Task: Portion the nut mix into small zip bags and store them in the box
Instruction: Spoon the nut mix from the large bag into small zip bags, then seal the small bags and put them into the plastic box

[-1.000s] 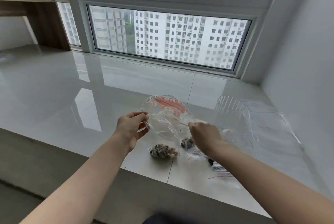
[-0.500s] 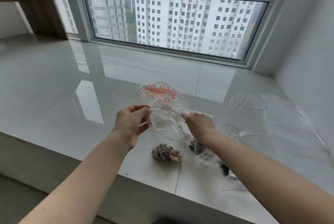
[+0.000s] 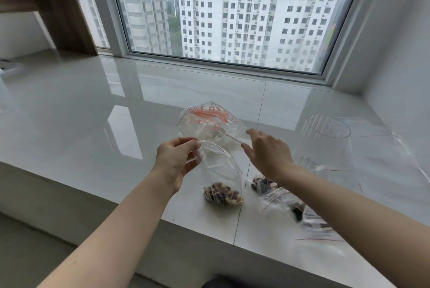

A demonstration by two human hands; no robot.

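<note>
pinching small zip bag (image 3: 221, 171) rim w/ left hand (image 3: 176, 162), bag hanging over bench (image 3: 93, 113) centre. right hand (image 3: 267, 155) now off the rim, fingers spread, reaching 12 o'clock toward big nut bag (image 3: 209, 122); prob next scoop. clear film, nuts heaped at bottom.

A high-rise flat, probably a living room or bedroom; a glossy tiled window ledge (image 3: 116, 106) runs below a wide window (image 3: 232, 29) facing apartment towers (image 3: 256, 27); wooden shelving (image 3: 46, 3) stands left.
</note>
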